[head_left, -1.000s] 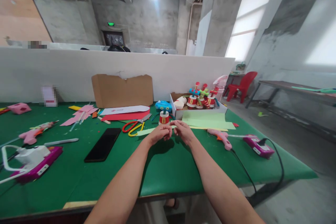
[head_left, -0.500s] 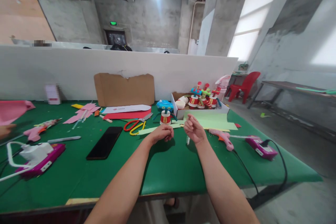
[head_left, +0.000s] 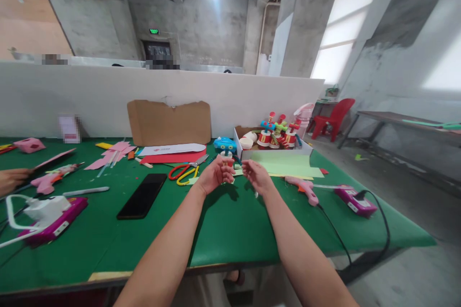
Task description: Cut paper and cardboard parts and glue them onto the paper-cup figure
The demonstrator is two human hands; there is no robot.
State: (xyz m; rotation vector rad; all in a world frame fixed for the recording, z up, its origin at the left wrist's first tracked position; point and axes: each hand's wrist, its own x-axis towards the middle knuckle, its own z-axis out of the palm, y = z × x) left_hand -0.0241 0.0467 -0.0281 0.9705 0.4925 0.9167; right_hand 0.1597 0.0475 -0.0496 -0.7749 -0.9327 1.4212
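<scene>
Over the green table, my left hand (head_left: 217, 176) is closed, with its fingers curled just in front of a blue-headed cup figure (head_left: 225, 146). What it holds, if anything, is too small to make out. My right hand (head_left: 256, 176) is raised a little to the right, its fingertips pinched together near the figure's coiled arm; I cannot make out anything between them. The two hands are apart. Red and yellow scissors (head_left: 185, 171) lie left of my left hand. Behind my right hand is light green paper (head_left: 293, 163).
A white box (head_left: 252, 154) with several cup figures stands behind. To the right are a pink glue gun (head_left: 304, 189) and a purple power strip (head_left: 356, 201). A black phone (head_left: 143, 195) lies left. Another person's hand (head_left: 14, 180) is at the far left.
My left hand has risen slightly and moved in front of the cup figure. My right hand has turned and moved left, closer to it. At far left, the other person's hand now holds a dark flat piece.
</scene>
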